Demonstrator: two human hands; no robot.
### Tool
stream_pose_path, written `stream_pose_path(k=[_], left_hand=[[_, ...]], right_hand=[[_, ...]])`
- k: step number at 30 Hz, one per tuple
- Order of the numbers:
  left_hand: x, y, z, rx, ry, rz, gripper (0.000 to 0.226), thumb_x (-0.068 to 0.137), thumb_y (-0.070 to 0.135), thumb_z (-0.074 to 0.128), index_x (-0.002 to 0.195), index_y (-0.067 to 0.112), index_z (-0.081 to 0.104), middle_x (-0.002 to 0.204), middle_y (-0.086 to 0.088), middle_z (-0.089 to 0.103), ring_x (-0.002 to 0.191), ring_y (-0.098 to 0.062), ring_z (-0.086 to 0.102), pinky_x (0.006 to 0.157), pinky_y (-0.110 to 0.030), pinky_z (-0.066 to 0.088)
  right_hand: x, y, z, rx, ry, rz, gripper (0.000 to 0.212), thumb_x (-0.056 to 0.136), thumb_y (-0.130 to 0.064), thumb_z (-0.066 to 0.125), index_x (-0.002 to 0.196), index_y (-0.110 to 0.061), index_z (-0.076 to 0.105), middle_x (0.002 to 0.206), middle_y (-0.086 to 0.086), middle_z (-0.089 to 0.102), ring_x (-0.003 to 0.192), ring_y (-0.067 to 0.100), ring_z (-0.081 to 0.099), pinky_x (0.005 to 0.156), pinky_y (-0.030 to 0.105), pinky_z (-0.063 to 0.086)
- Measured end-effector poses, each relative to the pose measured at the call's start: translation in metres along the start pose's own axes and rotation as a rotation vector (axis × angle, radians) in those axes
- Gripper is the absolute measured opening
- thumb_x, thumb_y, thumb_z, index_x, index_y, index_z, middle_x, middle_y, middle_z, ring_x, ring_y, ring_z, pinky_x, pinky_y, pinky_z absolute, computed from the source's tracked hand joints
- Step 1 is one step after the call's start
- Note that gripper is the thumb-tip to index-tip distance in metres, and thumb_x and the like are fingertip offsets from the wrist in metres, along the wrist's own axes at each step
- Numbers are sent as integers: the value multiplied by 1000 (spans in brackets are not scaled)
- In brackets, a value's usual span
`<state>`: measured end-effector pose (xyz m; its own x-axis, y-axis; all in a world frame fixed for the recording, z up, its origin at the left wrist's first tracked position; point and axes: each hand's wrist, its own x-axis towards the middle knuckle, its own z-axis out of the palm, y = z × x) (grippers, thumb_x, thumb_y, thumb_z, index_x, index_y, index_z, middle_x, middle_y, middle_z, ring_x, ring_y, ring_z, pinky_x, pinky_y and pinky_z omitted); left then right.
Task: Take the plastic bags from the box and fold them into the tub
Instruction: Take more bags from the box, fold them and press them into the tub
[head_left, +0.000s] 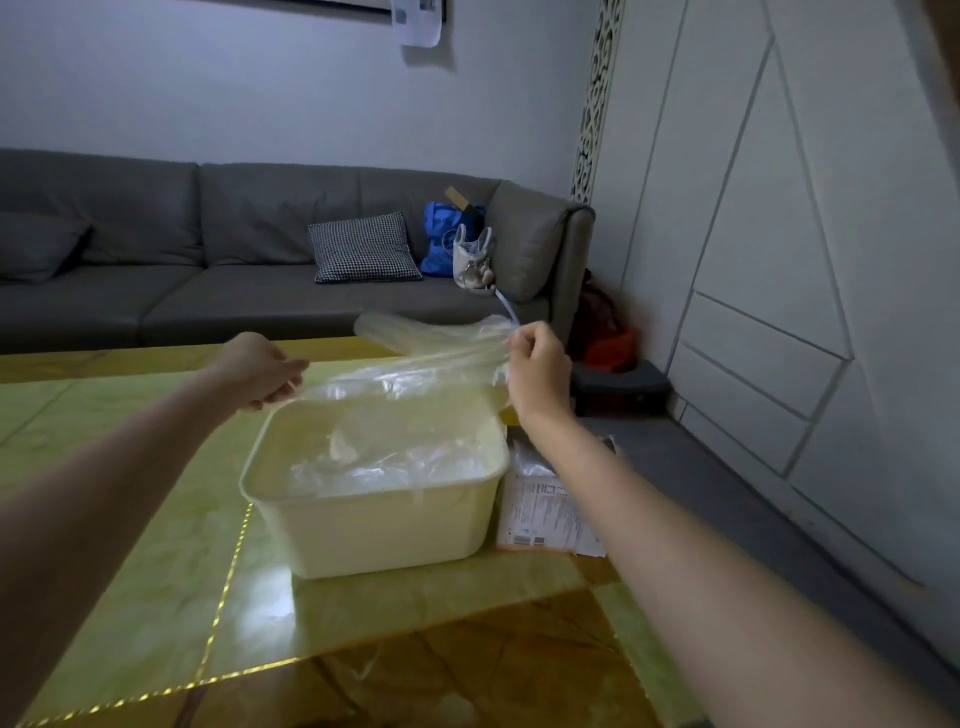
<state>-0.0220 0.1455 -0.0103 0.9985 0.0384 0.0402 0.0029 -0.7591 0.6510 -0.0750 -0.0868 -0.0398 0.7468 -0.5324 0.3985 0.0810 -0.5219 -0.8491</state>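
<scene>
A clear plastic bag (410, 364) is stretched in the air above the cream tub (384, 530). My left hand (262, 371) pinches its left end and my right hand (537, 371) pinches its right end, both held over the tub's far rim. Crumpled clear plastic bags (384, 462) lie inside the tub. The box (545, 512), with a printed label on it, stands right of the tub, partly behind my right forearm.
The tub sits on a glossy green and brown table (156, 597). Behind it runs a grey sofa (208, 260) with a checked cushion (363, 249), a blue bag (441, 239) and a pale handbag (472, 260). White wall panels (779, 260) stand at the right.
</scene>
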Motion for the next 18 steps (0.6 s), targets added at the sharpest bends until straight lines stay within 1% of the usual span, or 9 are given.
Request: stream_pose_path(k=[3, 4, 6, 8, 10, 13, 15, 16, 18], left_hand=[[5, 4, 4, 153, 275, 247, 26, 92, 23, 53, 96, 1, 64, 87, -16, 62, 77, -29, 59, 70, -34, 45], [2, 11, 9, 167, 268, 386, 25, 90, 25, 57, 104, 5, 63, 97, -15, 61, 82, -26, 57, 72, -32, 42], [-3, 20, 26, 226, -6, 593, 44, 84, 30, 64, 124, 15, 53, 117, -9, 54, 90, -17, 53, 79, -28, 42], [-6, 17, 50, 349, -376, 550, 70, 79, 35, 69, 140, 26, 35, 131, -4, 47, 105, -19, 54, 89, -30, 46], [-4, 6, 70, 537, -538, 466, 85, 78, 32, 72, 145, 30, 21, 137, -4, 43, 111, -22, 55, 93, -33, 49], [5, -5, 85, 692, -551, 436, 88, 79, 27, 72, 147, 30, 16, 139, -7, 39, 113, -25, 56, 94, -36, 49], [10, -6, 89, 738, -530, 447, 88, 80, 27, 71, 148, 28, 15, 140, -8, 37, 119, -27, 51, 99, -36, 44], [11, -6, 90, 752, -519, 453, 88, 80, 27, 71, 148, 27, 15, 141, -9, 36, 121, -27, 48, 99, -35, 42], [11, -7, 93, 767, -511, 459, 87, 81, 26, 70, 148, 26, 14, 141, -9, 35, 122, -28, 47, 97, -34, 41]], right_hand=[[-16, 7, 25, -199, -77, -10, 24, 102, -17, 31, 103, -4, 51, 97, 13, 59, 91, 31, 55, 66, 35, 36], [-20, 9, 31, -260, -93, -27, 23, 102, -15, 29, 102, -4, 50, 91, 11, 57, 88, 31, 53, 63, 34, 33], [-26, 11, 39, -366, -147, -62, 22, 101, -9, 26, 101, -6, 48, 80, 4, 49, 78, 28, 48, 56, 32, 29], [-27, 9, 41, -518, -241, -112, 23, 98, -1, 27, 108, -4, 47, 83, 8, 52, 76, 27, 47, 53, 30, 27], [-26, 5, 38, -685, -351, -153, 29, 95, 2, 31, 122, -3, 43, 106, 16, 58, 90, 32, 55, 62, 32, 34], [-18, -6, 31, -832, -398, -328, 40, 94, 0, 40, 133, -5, 36, 121, 16, 53, 111, 33, 51, 71, 35, 38], [-12, -12, 31, -844, -454, -497, 35, 91, 1, 46, 125, -7, 44, 120, 13, 49, 113, 30, 46, 74, 32, 37], [-11, -14, 34, -817, -564, -500, 30, 91, 0, 48, 120, -8, 49, 118, 12, 48, 109, 29, 48, 73, 32, 39], [-14, -13, 41, -829, -871, -353, 33, 91, -10, 56, 124, -10, 51, 121, 11, 51, 102, 28, 55, 75, 34, 47]])
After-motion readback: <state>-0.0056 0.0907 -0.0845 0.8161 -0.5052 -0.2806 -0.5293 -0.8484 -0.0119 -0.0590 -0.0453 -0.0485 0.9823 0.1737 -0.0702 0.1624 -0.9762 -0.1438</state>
